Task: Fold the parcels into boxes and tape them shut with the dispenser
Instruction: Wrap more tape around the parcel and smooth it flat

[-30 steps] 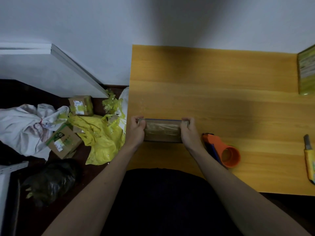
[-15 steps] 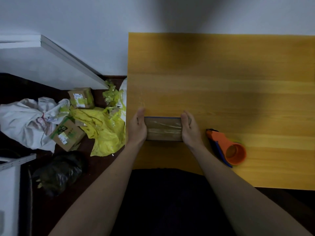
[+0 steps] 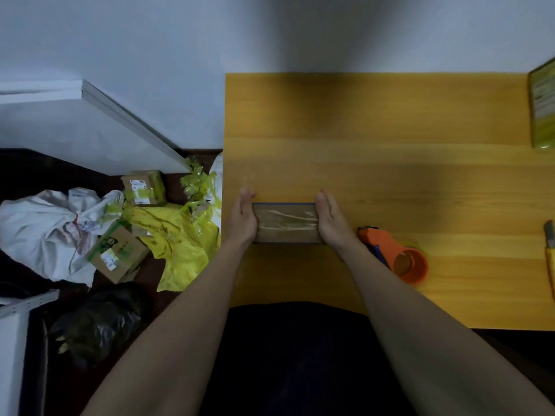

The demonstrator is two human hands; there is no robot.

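I see a small brown box [image 3: 285, 223], closed and glossy with clear tape across its top, lying flat near the counter's [image 3: 390, 175] left front edge, with the orange tape dispenser [image 3: 396, 256] on its side just right.

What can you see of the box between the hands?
The box is small, brown cardboard, rectangular, lying flat near the table's left front edge. Shiny clear tape runs lengthwise across its top, flaps closed. The left hand and right hand press flat against its two short ends.
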